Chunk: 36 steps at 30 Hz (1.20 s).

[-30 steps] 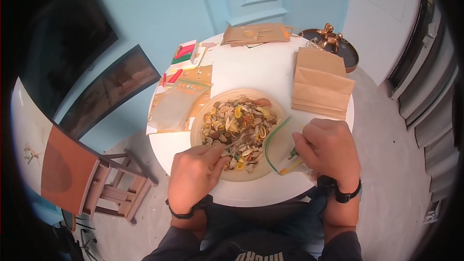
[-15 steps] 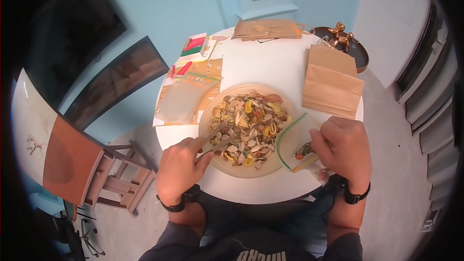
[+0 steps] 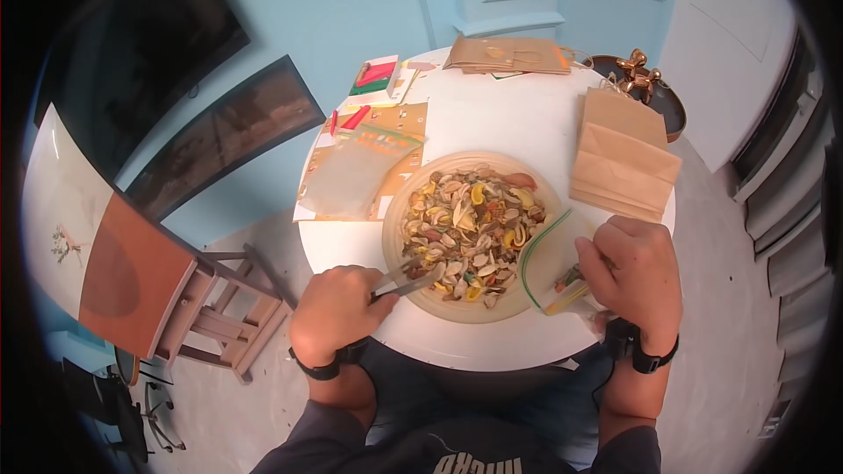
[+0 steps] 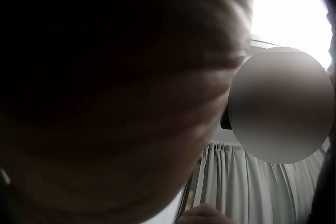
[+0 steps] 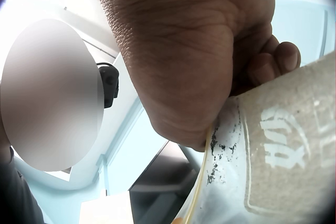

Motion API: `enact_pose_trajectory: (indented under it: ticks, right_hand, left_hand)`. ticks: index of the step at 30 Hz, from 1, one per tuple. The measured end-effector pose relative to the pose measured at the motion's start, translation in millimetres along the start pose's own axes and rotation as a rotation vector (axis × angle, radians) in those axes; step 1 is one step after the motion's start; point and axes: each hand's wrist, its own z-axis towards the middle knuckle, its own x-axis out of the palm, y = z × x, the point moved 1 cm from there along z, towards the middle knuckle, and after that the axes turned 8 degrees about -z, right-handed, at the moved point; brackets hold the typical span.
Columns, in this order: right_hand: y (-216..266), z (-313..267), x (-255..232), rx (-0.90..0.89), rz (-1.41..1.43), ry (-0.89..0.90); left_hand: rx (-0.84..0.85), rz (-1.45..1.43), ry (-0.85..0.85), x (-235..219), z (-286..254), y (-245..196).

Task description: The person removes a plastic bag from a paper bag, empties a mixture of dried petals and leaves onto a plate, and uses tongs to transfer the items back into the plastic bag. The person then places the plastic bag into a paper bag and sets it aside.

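My left hand [image 3: 332, 312] grips a pair of metal tongs [image 3: 408, 287], their tips over the near left part of a wide tan bowl [image 3: 392, 233]. Dried petals and pods [image 3: 470, 228] in brown, cream and yellow fill it. At the bowl's right side, my right hand [image 3: 639, 276] holds a clear zip bag [image 3: 543, 254] by its edge, with the green-lined mouth facing the bowl. Some dried bits [image 3: 569, 279] lie inside the bag. White printing shows on the bag [image 5: 283, 150] in the right wrist view. The left wrist view is mostly filled by my dark hand [image 4: 131, 119].
Brown paper bags [image 3: 619, 158] stand at the table's right, and more paper bags [image 3: 505, 54] lie at the back. A flat zip bag [image 3: 356, 175] rests on patterned paper at left. Past the rim, a dark tray [image 3: 672, 110] carries a shiny balloon-dog figure [image 3: 637, 70].
The tongs have drawn back left from the middle of the bowl to its near left side, and their arms have parted. The right hand keeps the bag beside the bowl. The head view has shifted.
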Motion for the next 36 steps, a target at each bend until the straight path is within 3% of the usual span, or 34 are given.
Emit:
enact_pose_trajectory:
  ticks: [20, 28, 36]
  right_hand:
    - [1.3, -0.7, -2.2, 0.003, 0.012, 0.013]
    - [0.0, -1.8, -2.8, -0.016, 0.027, 0.003]
    - [-4.4, -4.7, -0.1, -0.039, 0.009, 0.000]
  left_hand:
    - [0.138, 0.149, -0.132, 19.4, 8.4, -0.7]
    - [0.203, 0.040, -0.264, 13.2, 8.2, -5.8]
    - [0.349, -0.197, -0.361, 17.6, 15.6, -48.4]
